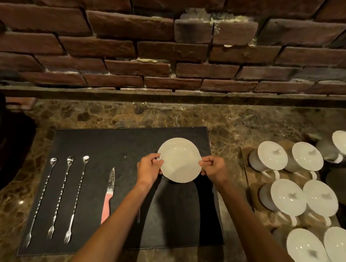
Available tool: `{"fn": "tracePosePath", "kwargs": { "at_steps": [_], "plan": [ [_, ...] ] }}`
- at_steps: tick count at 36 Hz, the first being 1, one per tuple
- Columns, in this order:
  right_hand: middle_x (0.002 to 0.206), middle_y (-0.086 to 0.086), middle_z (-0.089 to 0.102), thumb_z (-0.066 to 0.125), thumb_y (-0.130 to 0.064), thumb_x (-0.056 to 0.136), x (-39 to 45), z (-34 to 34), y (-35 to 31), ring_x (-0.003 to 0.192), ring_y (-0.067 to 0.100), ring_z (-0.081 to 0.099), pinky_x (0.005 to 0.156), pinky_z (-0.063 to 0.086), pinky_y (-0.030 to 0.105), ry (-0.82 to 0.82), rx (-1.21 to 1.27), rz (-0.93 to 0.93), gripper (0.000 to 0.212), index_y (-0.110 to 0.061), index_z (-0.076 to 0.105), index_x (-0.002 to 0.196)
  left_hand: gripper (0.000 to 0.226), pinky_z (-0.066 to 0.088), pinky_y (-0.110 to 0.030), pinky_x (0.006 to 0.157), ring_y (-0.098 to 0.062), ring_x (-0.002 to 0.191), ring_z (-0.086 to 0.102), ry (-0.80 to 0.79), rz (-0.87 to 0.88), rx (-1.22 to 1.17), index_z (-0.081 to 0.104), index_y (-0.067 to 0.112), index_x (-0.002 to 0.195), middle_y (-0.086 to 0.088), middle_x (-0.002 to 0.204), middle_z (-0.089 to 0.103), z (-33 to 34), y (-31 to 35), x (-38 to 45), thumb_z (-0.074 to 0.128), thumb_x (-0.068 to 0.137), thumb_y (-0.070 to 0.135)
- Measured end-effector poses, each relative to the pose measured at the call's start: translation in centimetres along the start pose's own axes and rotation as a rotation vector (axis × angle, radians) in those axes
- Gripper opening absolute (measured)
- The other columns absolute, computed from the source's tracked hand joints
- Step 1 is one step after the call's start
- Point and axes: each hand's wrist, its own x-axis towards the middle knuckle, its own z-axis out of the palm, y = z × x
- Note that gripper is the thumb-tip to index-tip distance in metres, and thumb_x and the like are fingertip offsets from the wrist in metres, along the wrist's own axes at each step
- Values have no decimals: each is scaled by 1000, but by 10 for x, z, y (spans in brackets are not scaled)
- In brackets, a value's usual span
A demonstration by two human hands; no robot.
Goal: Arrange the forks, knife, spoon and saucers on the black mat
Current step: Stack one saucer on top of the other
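A black mat lies on the marble counter. Three long twisted forks lie side by side on its left part, tines toward me. To their right lies a knife with a pink handle. A thin metal handle, perhaps the spoon, shows beside my left forearm, mostly hidden. Over the mat's right part I hold white saucers; a second rim peeks out behind the front one. My left hand grips the left edge and my right hand grips the right edge.
Several white lidded cups stand on a wooden board at the right of the counter. A dark round vessel sits at the far left. A brick wall rises behind the marble counter.
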Motion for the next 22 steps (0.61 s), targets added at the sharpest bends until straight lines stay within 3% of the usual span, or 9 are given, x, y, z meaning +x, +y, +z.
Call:
{"fn": "tracePosePath", "kwargs": {
  "at_steps": [2, 4, 7, 11, 15, 18, 20, 22],
  "plan": [
    [77, 21, 71, 64, -5, 91, 5, 1, -2, 56, 20, 60, 62, 57, 38, 14, -6, -11, 13, 6, 69, 93, 28, 60, -28, 62, -21, 65, 64, 4, -9, -2, 72, 5, 119, -7, 82, 68, 1, 2, 5, 64, 92, 3],
    [78, 24, 71, 66, -5, 90, 8, 3, -4, 58, 22, 61, 65, 57, 40, 26, -11, -15, 13, 7, 68, 91, 27, 59, -22, 58, -23, 68, 65, 11, -5, -11, 72, 6, 117, -8, 77, 66, -1, 3, 7, 65, 91, 1],
    [74, 24, 69, 67, -4, 89, 10, 6, -6, 54, 20, 59, 61, 55, 33, 37, -8, -10, 13, 9, 67, 88, 26, 57, -17, 55, -23, 65, 66, 14, 16, -3, 72, 8, 115, -12, 74, 67, -4, 3, 9, 68, 90, 2],
    [69, 17, 69, 70, -7, 88, 13, 6, -5, 53, 17, 59, 59, 55, 28, 66, 7, 14, 11, 2, 67, 83, 27, 62, -37, 75, -16, 59, 63, -9, 39, 50, 73, 9, 114, -5, 63, 65, -7, 5, 13, 73, 87, 5],
    [73, 10, 68, 75, -12, 84, 20, 4, -2, 59, 17, 60, 55, 51, 25, 57, 0, 43, 14, -2, 67, 88, 34, 60, -38, 81, -14, 65, 63, -34, 43, 67, 70, 13, 118, -13, 78, 69, -11, 5, 15, 78, 84, 11],
    [93, 12, 64, 75, -13, 84, 25, 3, -2, 80, 25, 63, 69, 55, 32, 8, 16, 72, 31, -3, 61, 111, 44, 58, -42, 92, -23, 83, 67, -69, -6, 71, 65, 12, 128, -15, 95, 69, -13, 6, 17, 78, 86, 15],
    [104, 17, 66, 70, -10, 88, 27, 2, -2, 92, 30, 65, 84, 58, 41, -50, 2, 69, 36, 2, 59, 120, 38, 56, -45, 99, -28, 91, 69, -101, -50, 61, 68, 7, 125, -10, 94, 68, -13, 8, 18, 75, 88, 14],
    [105, 24, 69, 63, -4, 92, 26, 3, -4, 92, 34, 66, 90, 56, 50, -100, -7, 52, 31, 7, 62, 120, 28, 54, -47, 101, -33, 98, 71, -126, -75, 68, 72, 7, 118, -9, 91, 70, -12, 10, 18, 72, 90, 13]
  ]
}}
